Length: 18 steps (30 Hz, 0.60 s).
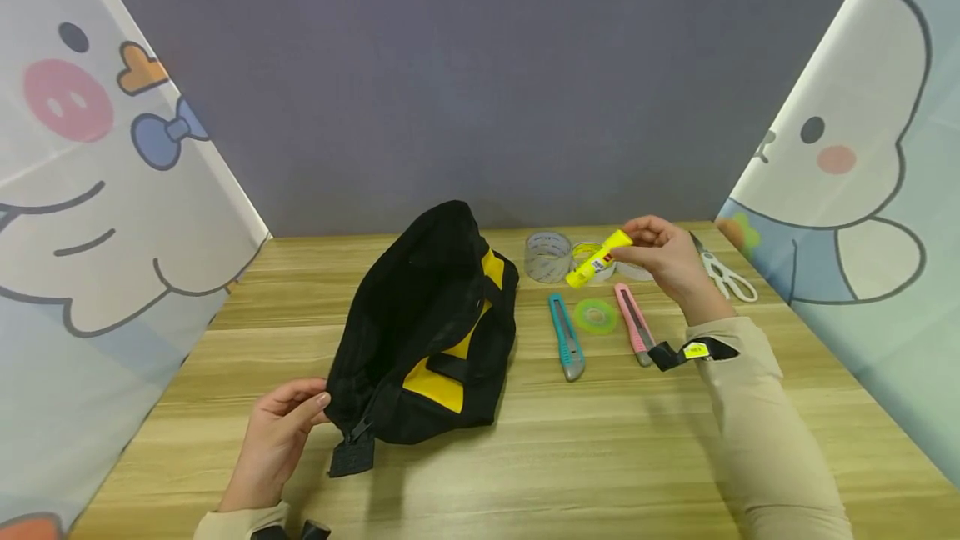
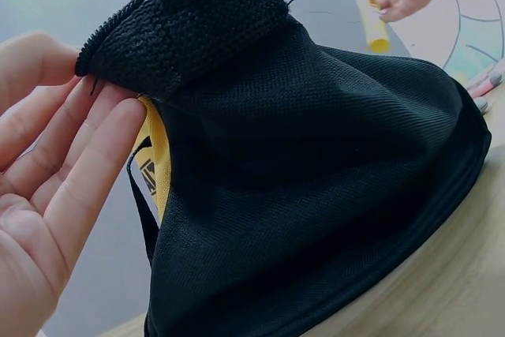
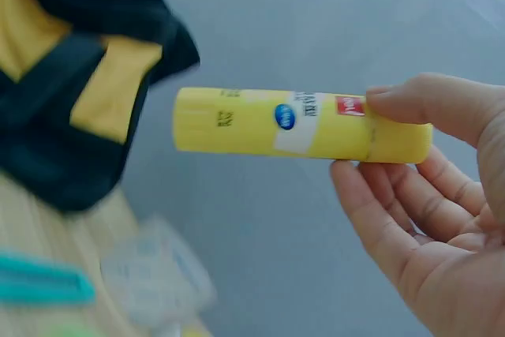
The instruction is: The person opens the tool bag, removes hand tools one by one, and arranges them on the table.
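Observation:
A black bag with yellow panels [image 1: 420, 340] stands on the table with its zipped mouth spread apart. My left hand [image 1: 279, 432] pinches the rim at its near left corner, beside the zipper end and a black fabric tab [image 2: 213, 29]. Between thumb and fingers, my right hand [image 1: 671, 265] holds a yellow glue stick [image 3: 268, 124] by one end. It is tilted and raised above the rolls of tape, to the right of the bag. The bag's dark inside shows no contents.
Right of the bag lie a wide clear tape roll [image 1: 547, 257], a green tape roll [image 1: 596, 317], a teal utility knife [image 1: 566, 338], a pink utility knife [image 1: 634, 323] and white-handled scissors [image 1: 726, 272]. More tape is partly hidden behind the glue stick. A grey panel [image 1: 480, 90] closes the back.

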{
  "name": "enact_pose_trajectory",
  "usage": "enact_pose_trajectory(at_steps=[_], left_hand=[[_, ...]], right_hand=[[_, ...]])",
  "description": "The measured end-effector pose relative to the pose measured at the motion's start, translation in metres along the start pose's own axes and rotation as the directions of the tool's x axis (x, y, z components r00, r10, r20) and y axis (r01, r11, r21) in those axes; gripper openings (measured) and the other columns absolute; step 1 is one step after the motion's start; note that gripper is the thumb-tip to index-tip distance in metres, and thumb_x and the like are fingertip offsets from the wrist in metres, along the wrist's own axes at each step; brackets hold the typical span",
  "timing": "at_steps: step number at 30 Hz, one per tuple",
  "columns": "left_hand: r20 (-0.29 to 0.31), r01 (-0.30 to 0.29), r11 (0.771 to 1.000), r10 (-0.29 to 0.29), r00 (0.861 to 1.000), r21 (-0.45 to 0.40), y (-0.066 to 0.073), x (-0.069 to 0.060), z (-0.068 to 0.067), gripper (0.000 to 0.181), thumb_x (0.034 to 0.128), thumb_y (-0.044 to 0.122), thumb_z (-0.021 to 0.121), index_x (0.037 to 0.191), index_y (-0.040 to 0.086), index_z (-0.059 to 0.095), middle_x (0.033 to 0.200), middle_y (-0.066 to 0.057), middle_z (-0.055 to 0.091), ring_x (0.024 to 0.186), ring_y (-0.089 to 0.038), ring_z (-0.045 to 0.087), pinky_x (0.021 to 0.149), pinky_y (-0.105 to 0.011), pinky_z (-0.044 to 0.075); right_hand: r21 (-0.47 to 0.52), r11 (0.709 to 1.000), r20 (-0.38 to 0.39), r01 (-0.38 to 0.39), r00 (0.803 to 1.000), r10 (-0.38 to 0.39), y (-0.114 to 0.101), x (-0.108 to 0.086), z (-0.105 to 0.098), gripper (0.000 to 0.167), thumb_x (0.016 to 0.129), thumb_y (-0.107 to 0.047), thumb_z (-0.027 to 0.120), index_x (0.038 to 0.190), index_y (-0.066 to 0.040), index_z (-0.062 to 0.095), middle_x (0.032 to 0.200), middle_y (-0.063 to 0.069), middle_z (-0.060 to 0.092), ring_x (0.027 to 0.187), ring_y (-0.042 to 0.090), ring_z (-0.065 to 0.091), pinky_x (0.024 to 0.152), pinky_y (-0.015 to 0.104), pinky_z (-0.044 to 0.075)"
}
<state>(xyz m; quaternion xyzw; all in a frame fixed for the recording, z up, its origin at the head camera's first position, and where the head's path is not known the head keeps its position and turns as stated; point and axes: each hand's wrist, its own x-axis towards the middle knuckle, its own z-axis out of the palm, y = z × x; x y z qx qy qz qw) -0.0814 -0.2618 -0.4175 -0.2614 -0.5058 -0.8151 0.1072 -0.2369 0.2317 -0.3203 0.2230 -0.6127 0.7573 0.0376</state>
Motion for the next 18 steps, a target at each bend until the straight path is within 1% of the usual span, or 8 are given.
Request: enact_pose_trajectory(at_steps=[4, 6, 8, 10, 12, 14, 16, 18], left_hand=[[0.021, -0.012, 1.0, 0.013, 1.0, -0.025, -0.002, 0.003, -0.001, 0.044, 0.0913, -0.028, 0.04, 0.111, -0.005, 0.071, 0.1, -0.009, 0.073, 0.086, -0.015, 0.069, 0.071, -0.027, 0.06], [0.027, -0.008, 0.999, 0.009, 1.0, -0.046, -0.003, 0.003, -0.002, 0.044, 0.0917, -0.028, 0.039, 0.112, -0.005, 0.071, 0.1, -0.009, 0.073, 0.086, -0.015, 0.069, 0.071, -0.027, 0.06], [0.025, 0.006, 0.998, -0.005, 1.0, -0.06, -0.004, 0.003, -0.002, 0.044, 0.0921, -0.028, 0.039, 0.112, -0.004, 0.071, 0.1, -0.008, 0.073, 0.087, -0.015, 0.069, 0.071, -0.026, 0.06], [0.015, 0.027, 0.998, -0.026, 1.0, -0.063, -0.003, 0.0, -0.001, 0.045, 0.0925, -0.027, 0.039, 0.111, -0.003, 0.072, 0.1, -0.007, 0.073, 0.086, -0.014, 0.069, 0.071, -0.026, 0.06], [-0.003, 0.042, 0.998, -0.042, 0.999, -0.043, -0.002, -0.002, 0.0, 0.046, 0.0923, -0.027, 0.039, 0.11, -0.001, 0.073, 0.098, -0.006, 0.072, 0.085, -0.014, 0.068, 0.07, -0.025, 0.06], [-0.025, 0.06, 0.998, -0.06, 0.998, -0.013, 0.0, -0.003, 0.001, 0.047, 0.092, -0.027, 0.039, 0.109, 0.0, 0.074, 0.096, -0.005, 0.072, 0.083, -0.013, 0.068, 0.069, -0.025, 0.06], [-0.041, 0.075, 0.997, -0.074, 0.996, 0.027, 0.003, -0.003, 0.002, 0.047, 0.0918, -0.027, 0.039, 0.108, 0.001, 0.074, 0.095, -0.004, 0.072, 0.082, -0.012, 0.067, 0.068, -0.025, 0.06], [-0.049, 0.092, 0.993, -0.089, 0.995, 0.07, 0.006, -0.001, 0.003, 0.046, 0.0919, -0.027, 0.04, 0.107, 0.001, 0.074, 0.095, -0.004, 0.072, 0.082, -0.012, 0.067, 0.068, -0.025, 0.06]], right_hand=[[-0.127, 0.991, -0.122, -0.034, 0.992, 0.019, 0.003, -0.014, -0.027, 0.032, 0.084, 0.02, 0.065, 0.096, -0.009, 0.071, 0.087, -0.002, 0.073, 0.076, 0.011, 0.066, 0.066, 0.017, 0.055], [-0.231, 0.969, -0.184, -0.089, 0.982, 0.046, 0.006, -0.021, -0.042, 0.029, 0.086, 0.014, 0.069, 0.098, -0.013, 0.071, 0.087, -0.009, 0.072, 0.078, 0.006, 0.064, 0.065, 0.015, 0.053], [-0.349, 0.925, -0.234, -0.149, 0.97, 0.068, 0.011, -0.028, -0.055, 0.023, 0.087, 0.007, 0.071, 0.102, -0.011, 0.069, 0.087, -0.014, 0.069, 0.079, 0.003, 0.063, 0.066, 0.013, 0.052], [-0.461, 0.865, -0.267, -0.196, 0.961, 0.075, 0.018, -0.034, -0.067, 0.021, 0.088, 0.001, 0.074, 0.107, -0.005, 0.066, 0.088, -0.019, 0.066, 0.08, 0.0, 0.062, 0.069, 0.012, 0.052], [-0.562, 0.799, -0.277, -0.213, 0.959, 0.061, 0.025, -0.038, -0.076, 0.027, 0.088, -0.001, 0.075, 0.111, 0.004, 0.063, 0.088, -0.023, 0.064, 0.081, -0.002, 0.06, 0.071, 0.012, 0.053], [-0.63, 0.746, -0.274, -0.216, 0.961, 0.046, 0.032, -0.041, -0.083, 0.034, 0.087, -0.002, 0.076, 0.114, 0.011, 0.061, 0.087, -0.025, 0.063, 0.08, -0.003, 0.059, 0.069, 0.011, 0.052], [-0.676, 0.705, -0.269, -0.213, 0.963, 0.034, 0.037, -0.042, -0.088, 0.036, 0.086, -0.002, 0.077, 0.115, 0.013, 0.061, 0.086, -0.027, 0.062, 0.08, -0.003, 0.059, 0.067, 0.012, 0.052], [-0.701, 0.679, -0.264, -0.218, 0.964, 0.037, 0.04, -0.043, -0.091, 0.037, 0.085, -0.002, 0.077, 0.115, 0.012, 0.062, 0.086, -0.027, 0.062, 0.081, -0.002, 0.058, 0.067, 0.012, 0.052]])
